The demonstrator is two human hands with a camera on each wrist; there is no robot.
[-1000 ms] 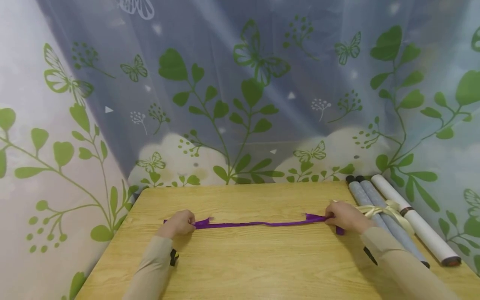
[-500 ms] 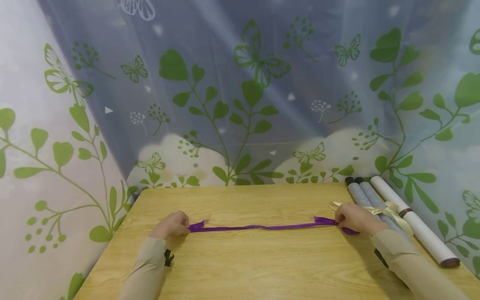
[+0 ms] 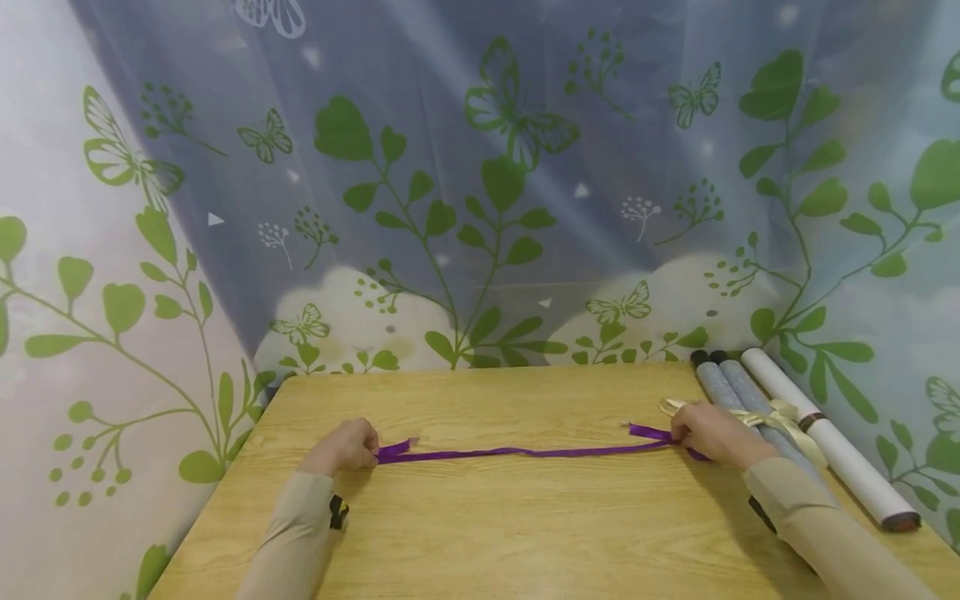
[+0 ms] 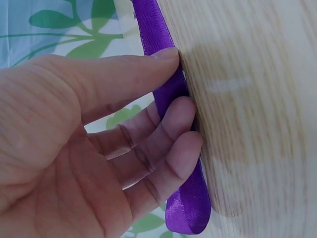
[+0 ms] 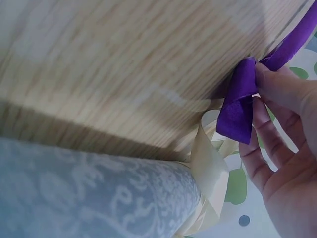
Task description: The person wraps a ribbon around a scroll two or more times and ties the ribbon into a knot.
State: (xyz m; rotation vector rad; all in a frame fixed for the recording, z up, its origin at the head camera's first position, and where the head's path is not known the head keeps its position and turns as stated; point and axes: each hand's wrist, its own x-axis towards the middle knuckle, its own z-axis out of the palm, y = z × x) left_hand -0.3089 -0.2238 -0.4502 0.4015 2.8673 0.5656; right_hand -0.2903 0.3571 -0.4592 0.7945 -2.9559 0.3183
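A long purple ribbon [image 3: 517, 452] stretches from side to side just over the wooden table [image 3: 480, 525], with a short tail near each hand. Its left end is pinched by my left hand [image 3: 343, 447]; in the left wrist view the thumb and fingers close on the satin strip [image 4: 151, 29], and a folded loop hangs below them. My right hand [image 3: 718, 435] pinches the other end, where the right wrist view shows a doubled-over flap of ribbon [image 5: 238, 101] beside the thumb. Behind that hand lie rolls tied with a cream ribbon [image 5: 210, 173].
Two grey patterned rolls [image 3: 765, 392] and a white roll [image 3: 847, 467] lie along the table's right side, bound by a cream bow [image 3: 787, 421]. A curtain with green leaves and butterflies [image 3: 517, 108] hangs behind the table's back edge.
Both hands have moved apart, the left one leftward and the right one rightward, with the ribbon still between them. Over the last half second they have barely moved.
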